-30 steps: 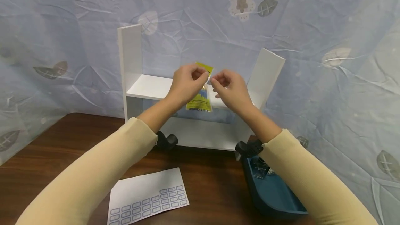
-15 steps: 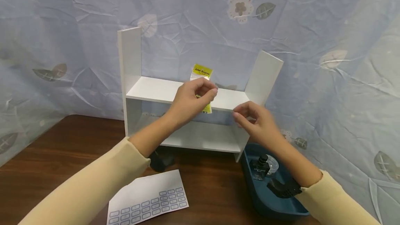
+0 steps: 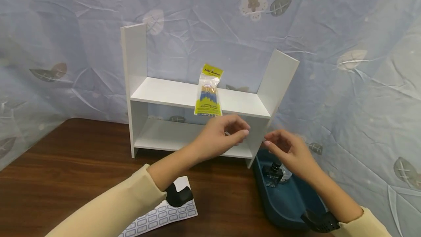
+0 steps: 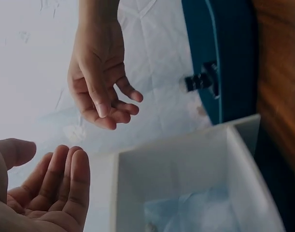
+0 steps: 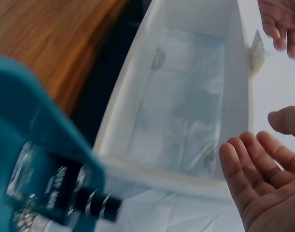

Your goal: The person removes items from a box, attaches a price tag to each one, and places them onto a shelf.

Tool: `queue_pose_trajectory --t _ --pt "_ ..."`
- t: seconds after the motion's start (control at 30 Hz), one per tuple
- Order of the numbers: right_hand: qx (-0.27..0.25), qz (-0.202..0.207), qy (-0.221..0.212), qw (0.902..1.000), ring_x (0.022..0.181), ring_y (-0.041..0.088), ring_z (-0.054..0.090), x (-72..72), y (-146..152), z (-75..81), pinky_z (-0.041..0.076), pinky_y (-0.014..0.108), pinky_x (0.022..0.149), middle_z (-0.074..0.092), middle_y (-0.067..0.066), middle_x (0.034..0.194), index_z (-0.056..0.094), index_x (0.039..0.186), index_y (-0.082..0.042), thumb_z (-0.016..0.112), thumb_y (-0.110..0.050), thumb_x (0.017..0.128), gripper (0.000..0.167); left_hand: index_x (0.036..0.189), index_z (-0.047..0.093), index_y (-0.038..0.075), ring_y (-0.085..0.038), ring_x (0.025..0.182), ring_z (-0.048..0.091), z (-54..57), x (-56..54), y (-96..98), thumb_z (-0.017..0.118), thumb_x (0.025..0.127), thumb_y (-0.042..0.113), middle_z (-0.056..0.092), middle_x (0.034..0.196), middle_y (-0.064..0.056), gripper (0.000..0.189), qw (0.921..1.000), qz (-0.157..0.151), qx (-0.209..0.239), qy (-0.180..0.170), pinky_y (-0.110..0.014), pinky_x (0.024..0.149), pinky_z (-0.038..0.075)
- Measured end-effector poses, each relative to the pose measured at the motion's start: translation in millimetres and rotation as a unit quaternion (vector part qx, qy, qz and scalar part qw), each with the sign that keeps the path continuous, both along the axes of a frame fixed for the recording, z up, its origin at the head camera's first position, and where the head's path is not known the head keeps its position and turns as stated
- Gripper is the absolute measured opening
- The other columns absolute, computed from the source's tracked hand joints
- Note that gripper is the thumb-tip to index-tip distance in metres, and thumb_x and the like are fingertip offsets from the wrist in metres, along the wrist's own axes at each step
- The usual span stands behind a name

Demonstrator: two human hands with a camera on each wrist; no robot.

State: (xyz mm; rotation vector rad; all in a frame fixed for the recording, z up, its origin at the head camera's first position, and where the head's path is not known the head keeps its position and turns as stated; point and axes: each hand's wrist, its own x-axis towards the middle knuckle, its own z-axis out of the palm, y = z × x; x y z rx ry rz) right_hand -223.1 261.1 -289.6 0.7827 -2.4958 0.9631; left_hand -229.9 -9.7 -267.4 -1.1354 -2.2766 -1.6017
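A yellow-and-clear packet of artist brushes (image 3: 208,92) lies on the upper board of the white shelf (image 3: 164,91), its lower end overlapping the board's front edge. Below and to the right of it is my left hand (image 3: 223,134), fingers loosely bent, holding nothing. My right hand (image 3: 292,153) hovers over the blue tray (image 3: 279,207), also with nothing in it. Gaps between thumb and fingers show on the left hand (image 4: 53,188) in the left wrist view and on the right hand (image 5: 263,179) in the right wrist view.
Inside the tray stands a dark perfume bottle (image 3: 273,175), with a round clear container (image 3: 285,174) beside it. A sheet of blue-bordered labels (image 3: 174,211) lies on the brown table (image 3: 72,171), partly under the left arm. Patterned cloth (image 3: 197,17) hangs behind the shelf.
Both hands have come away from the brush packet, downward and to the right, the right hand first. The packet stays on the upper board and now shows fully.
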Motion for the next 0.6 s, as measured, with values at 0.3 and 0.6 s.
queue_pose_trajectory --t 0.3,0.6 --pt "0.096 -0.048 0.010 0.9942 0.094 -0.002 0.066 6.4 33.2 -21.4 0.059 0.023 0.080 0.076 -0.002 0.105 0.069 0.115 -0.015 0.074 -0.014 0.098 0.019 0.116 0.069 -0.003 -0.010 0.077 0.071 -37.7 -3.1 25.5 0.064 0.102 0.010 0.074 0.100 -0.022 0.020 0.9900 -0.045 0.007 -0.134 -0.027 0.074 0.064" --pt "0.144 -0.083 -0.049 0.9849 0.101 0.019 0.070 2.9 60.5 -32.6 0.060 0.031 0.082 0.073 0.003 0.118 0.067 0.124 -0.013 0.072 -0.024 0.100 0.027 0.114 0.067 -0.010 -0.033 0.080 0.077 -80.0 -6.0 51.9 0.068 0.098 0.005 0.075 0.101 -0.028 0.022 0.9692 -0.053 0.032 -0.238 -0.036 0.074 0.067"
